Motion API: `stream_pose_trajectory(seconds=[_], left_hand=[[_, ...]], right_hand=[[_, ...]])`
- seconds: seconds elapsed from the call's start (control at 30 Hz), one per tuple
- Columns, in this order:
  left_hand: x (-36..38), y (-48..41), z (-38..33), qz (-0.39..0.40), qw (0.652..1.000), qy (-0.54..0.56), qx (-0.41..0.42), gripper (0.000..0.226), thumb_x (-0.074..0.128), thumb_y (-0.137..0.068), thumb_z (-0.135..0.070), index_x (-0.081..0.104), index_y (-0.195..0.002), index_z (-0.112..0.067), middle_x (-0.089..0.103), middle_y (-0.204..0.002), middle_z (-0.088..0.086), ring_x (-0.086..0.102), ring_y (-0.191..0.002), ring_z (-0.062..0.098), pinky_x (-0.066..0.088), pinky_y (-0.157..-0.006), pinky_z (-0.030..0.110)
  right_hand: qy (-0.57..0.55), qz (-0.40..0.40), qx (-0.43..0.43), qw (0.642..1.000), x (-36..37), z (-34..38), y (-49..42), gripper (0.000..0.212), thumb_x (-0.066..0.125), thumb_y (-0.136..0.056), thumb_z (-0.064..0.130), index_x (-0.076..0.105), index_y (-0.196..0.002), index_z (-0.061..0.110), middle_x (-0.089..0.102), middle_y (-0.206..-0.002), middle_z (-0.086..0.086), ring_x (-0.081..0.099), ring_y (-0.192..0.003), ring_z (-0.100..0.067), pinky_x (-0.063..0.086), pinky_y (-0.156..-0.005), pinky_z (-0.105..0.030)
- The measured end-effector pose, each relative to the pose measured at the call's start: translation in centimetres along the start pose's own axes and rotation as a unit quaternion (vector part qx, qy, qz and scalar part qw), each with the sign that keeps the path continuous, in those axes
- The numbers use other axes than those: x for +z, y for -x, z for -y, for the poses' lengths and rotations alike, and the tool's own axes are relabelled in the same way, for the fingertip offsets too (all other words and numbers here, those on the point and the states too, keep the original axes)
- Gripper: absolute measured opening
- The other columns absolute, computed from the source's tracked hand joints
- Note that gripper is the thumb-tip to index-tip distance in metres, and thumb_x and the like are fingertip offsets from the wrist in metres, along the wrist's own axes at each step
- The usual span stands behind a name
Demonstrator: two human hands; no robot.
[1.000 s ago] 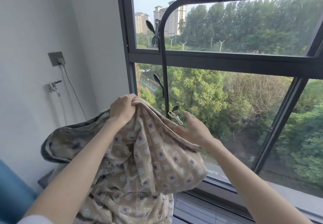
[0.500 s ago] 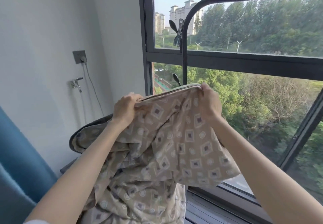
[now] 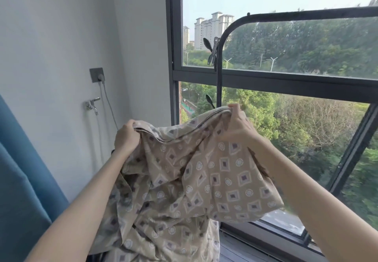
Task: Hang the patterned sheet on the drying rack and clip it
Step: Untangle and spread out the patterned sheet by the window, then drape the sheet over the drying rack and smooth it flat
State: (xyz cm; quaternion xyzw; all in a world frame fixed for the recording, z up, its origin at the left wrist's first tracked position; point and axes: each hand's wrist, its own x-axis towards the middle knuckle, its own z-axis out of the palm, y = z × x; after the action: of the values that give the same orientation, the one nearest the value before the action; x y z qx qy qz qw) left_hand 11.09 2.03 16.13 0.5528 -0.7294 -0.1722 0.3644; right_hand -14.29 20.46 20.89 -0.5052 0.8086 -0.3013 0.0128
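Observation:
The patterned sheet (image 3: 194, 180), beige with diamonds and circles, hangs bunched in front of me. My left hand (image 3: 126, 137) grips its top hem at the left. My right hand (image 3: 238, 126) grips the same hem further right, just in front of the rack's upright. The black drying rack (image 3: 286, 14) curves from an upright pole into a top bar well above the sheet. A dark clip (image 3: 212, 52) is clamped on the upright, and the tip of another clip (image 3: 210, 101) shows just above the hem. The sheet's lower part runs out of view.
A large dark-framed window (image 3: 286, 81) stands right behind the rack. On the white wall to the left are a socket with a plugged-in cable (image 3: 97, 75) and a tap (image 3: 92, 105). A blue curtain (image 3: 24, 180) fills the left edge.
A second ago my right hand was open beside the sheet; it took hold of the top hem, and now both hands hold the hem spread wider apart.

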Motion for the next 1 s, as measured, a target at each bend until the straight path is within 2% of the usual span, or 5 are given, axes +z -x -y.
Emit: stream_pose_trajectory(seconds=[0.13, 0.37, 0.57, 0.7, 1.0], left_hand=[[-0.7, 1.1, -3.5, 0.017, 0.993, 0.021, 0.112, 0.029, 0.059, -0.079, -0.004, 0.066, -0.106, -0.01, 0.068, -0.106, 0.014, 0.061, -0.101, 0.034, 0.044, -0.08, 0.03], [-0.3, 3.3, -4.1, 0.171, 0.946, -0.172, 0.217, 0.111, 0.082, -0.054, -0.014, 0.019, -0.143, -0.038, 0.038, -0.112, 0.01, 0.04, -0.107, 0.026, 0.046, -0.09, 0.037], [-0.6, 6.1, -5.1, -0.033, 0.949, -0.117, 0.29, 0.063, 0.044, -0.079, 0.011, 0.048, -0.128, -0.028, 0.063, -0.106, 0.013, 0.062, -0.09, 0.036, 0.05, -0.073, 0.04], [-3.2, 7.9, -9.3, -0.139, 0.949, -0.014, 0.284, 0.039, 0.048, -0.077, 0.009, 0.059, -0.11, -0.009, 0.068, -0.096, 0.02, 0.064, -0.084, 0.039, 0.049, -0.072, 0.041], [-9.4, 13.1, -22.0, -0.062, 0.927, 0.323, 0.18, 0.026, 0.053, -0.084, -0.006, 0.046, -0.108, -0.013, 0.055, -0.095, -0.004, 0.053, -0.082, 0.012, 0.04, -0.065, 0.014]], right_hand=[[0.165, 0.068, -0.026, 0.984, 1.2, -0.6, 2.5, 0.057, 0.055, -0.078, -0.011, 0.026, -0.122, 0.012, 0.049, -0.088, -0.011, 0.051, -0.072, -0.026, 0.042, -0.059, -0.034], [0.239, -0.039, -0.001, 0.97, -0.9, -3.1, 5.2, 0.017, 0.044, -0.09, -0.007, 0.052, -0.093, 0.007, 0.05, -0.07, -0.002, 0.057, -0.069, -0.023, 0.046, -0.058, -0.031], [0.006, -0.148, 0.053, 0.988, -4.8, -3.9, 6.3, 0.027, 0.03, -0.092, -0.007, 0.052, -0.096, 0.009, 0.057, -0.076, -0.007, 0.051, -0.061, -0.019, 0.039, -0.051, -0.03], [-0.272, -0.208, 0.056, 0.938, -8.6, -3.0, 7.4, 0.041, 0.03, -0.089, -0.011, 0.054, -0.112, 0.013, 0.063, -0.088, -0.005, 0.056, -0.066, -0.008, 0.043, -0.052, -0.018], [-0.398, -0.286, -0.039, 0.871, -16.5, -0.5, 11.4, 0.045, 0.03, -0.084, -0.014, 0.049, -0.117, 0.011, 0.059, -0.081, 0.005, 0.058, -0.071, -0.012, 0.049, -0.062, -0.025]])
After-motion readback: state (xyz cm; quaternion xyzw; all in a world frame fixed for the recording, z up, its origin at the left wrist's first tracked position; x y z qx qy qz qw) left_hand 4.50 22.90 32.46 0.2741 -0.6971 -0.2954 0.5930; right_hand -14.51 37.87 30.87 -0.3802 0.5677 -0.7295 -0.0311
